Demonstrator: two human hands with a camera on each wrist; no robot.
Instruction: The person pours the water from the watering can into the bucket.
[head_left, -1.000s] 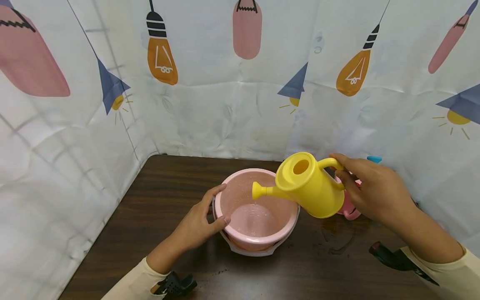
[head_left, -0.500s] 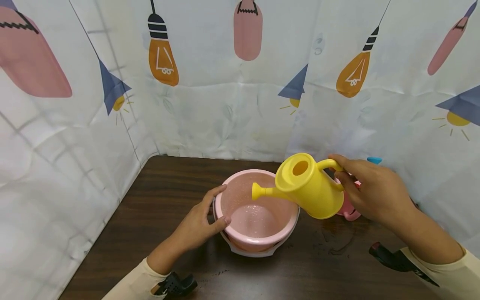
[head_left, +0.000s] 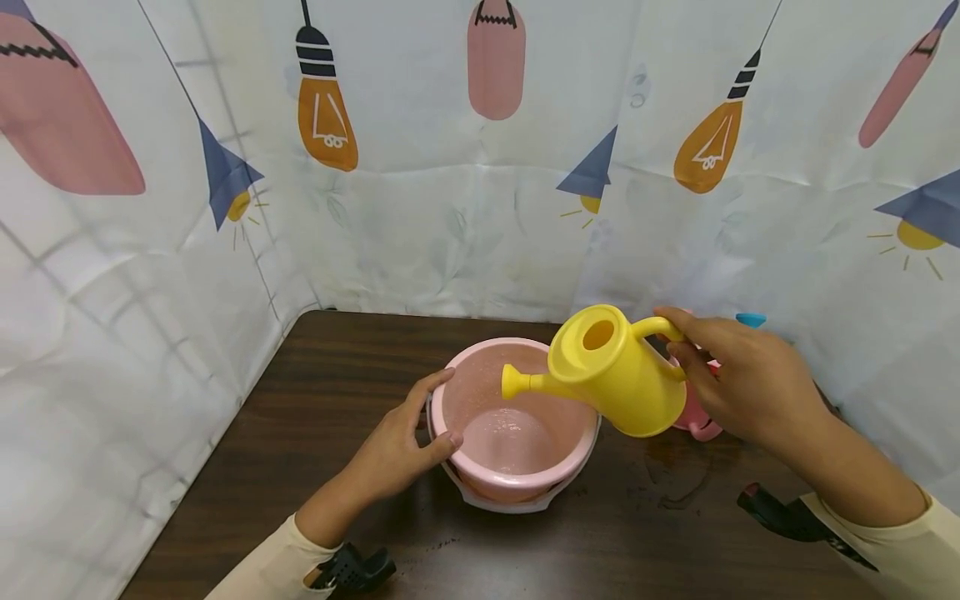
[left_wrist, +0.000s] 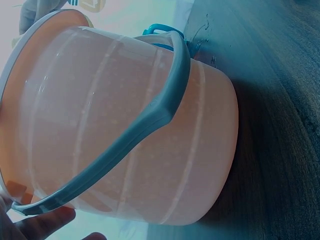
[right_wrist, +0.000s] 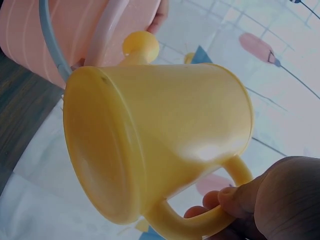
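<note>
— Where is the yellow watering can (head_left: 615,371)?

— In the air above the right side of the pink bucket (head_left: 517,417), tilted, with its spout (head_left: 525,383) reaching over the bucket's opening. The right hand (head_left: 738,383) holds it by the handle: the wrist view shows the fingers (right_wrist: 225,200) curled round the yellow loop.

— And the bucket?

— It stands upright on the dark wooden table (head_left: 315,400), near the middle. There is a little water at its bottom. Its grey bail handle (left_wrist: 145,130) lies down against the outer wall.

— What does the left hand (head_left: 397,442) do?

— It grips the bucket's left rim, thumb over the edge and fingers curved round the outside wall.

— Anything else nearby?

— Behind the can and the right hand sits a small pink object (head_left: 697,417), mostly hidden, and something blue (head_left: 750,319) shows just past it. There is a wet patch (head_left: 675,475) on the table right of the bucket. A white curtain (head_left: 450,167) printed with light bulbs encloses the table on three sides.
</note>
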